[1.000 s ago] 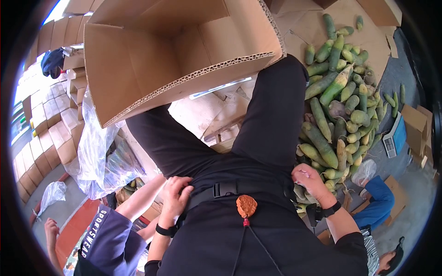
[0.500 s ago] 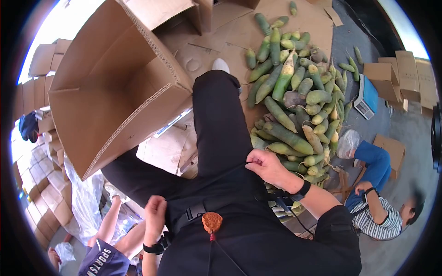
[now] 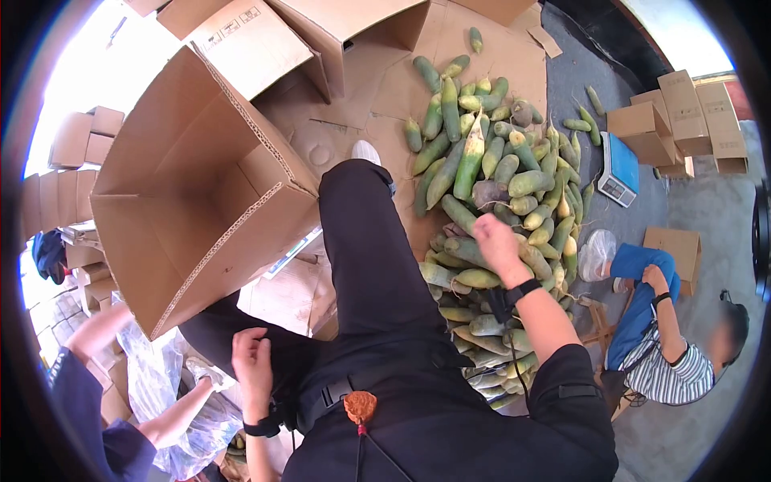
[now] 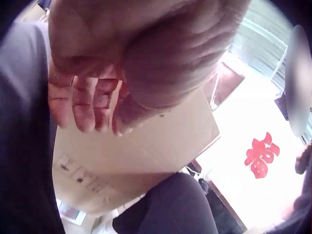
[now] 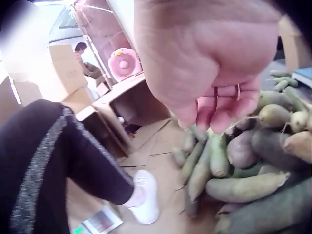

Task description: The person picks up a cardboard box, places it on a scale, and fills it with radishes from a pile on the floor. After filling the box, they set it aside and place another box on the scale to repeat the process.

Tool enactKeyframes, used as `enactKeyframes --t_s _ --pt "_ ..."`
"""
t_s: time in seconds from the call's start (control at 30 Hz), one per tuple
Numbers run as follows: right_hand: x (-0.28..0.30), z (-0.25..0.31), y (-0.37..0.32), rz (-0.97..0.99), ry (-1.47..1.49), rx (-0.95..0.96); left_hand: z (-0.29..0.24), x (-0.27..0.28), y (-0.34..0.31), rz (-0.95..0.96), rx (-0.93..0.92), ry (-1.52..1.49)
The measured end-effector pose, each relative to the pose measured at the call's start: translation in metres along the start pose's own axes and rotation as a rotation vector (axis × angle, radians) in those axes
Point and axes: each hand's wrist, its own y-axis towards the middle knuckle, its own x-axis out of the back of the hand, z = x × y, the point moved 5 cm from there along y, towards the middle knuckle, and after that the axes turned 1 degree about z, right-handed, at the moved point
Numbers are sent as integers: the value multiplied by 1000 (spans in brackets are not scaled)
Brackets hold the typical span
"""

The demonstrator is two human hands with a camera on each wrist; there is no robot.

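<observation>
While the left hand (image 3: 253, 368) hung empty, fingers relaxed, the right hand (image 3: 498, 247), loosely curled and empty, apparently reached over green radishes (image 3: 469, 169); grasping one called for wider-spread fingers

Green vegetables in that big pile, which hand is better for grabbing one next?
Probably the right hand. It looks empty and is right over the pile of green vegetables. The left hand looks empty too, but it's by the left leg, farther away.

Box (image 3: 249, 241) left; vegetables (image 3: 527, 183) right, on cardboard (image 3: 385, 100).
</observation>
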Motion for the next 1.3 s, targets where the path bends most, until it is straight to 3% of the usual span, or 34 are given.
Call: enactKeyframes --t_s 0.13,0.2,0.33,0.47,0.53,0.67,0.73,0.8,0.83,0.9,0.93,1.0,1.03,1.07,1.13,1.3 --pt "21 -25 39 -101 -235 -58 9 47 -2 -275 -25 -35" --pt "23 -27 52 -49 -350 -143 4 70 -5 -424 1 -87" --pt "-15 -72 74 140 -574 -93 -2 109 -5 -677 -22 -224" --pt "-11 -92 68 -44 -505 -153 -22 145 10 -827 -101 -185" --pt "5 -91 54 -107 -441 -231 -25 157 25 -804 -102 -181" --pt "37 -119 41 -254 -404 -135 -28 171 67 -751 -142 -231" --pt "68 -100 24 -392 -190 -137 -23 181 86 -701 -119 -277" --pt "72 -116 26 -355 -40 -141 -10 185 109 -544 36 -314" --pt "80 -106 23 -392 2 -88 -10 191 118 -554 36 -318" --pt "96 -78 19 -448 68 -7 -5 189 138 -278 127 -361" --pt "101 -64 17 -444 68 0 7 191 144 -285 131 -361" --pt "113 -29 20 -456 409 95 32 193 158 -326 196 -161" --pt "119 0 16 -431 551 52 26 194 155 -350 174 -120" --pt "124 26 16 -446 560 64 28 198 155 -362 158 -126" --pt "130 73 19 -363 766 206 36 203 154 -425 119 -25" --pt "136 158 29 -271 832 439 35 210 149 -408 53 -223"
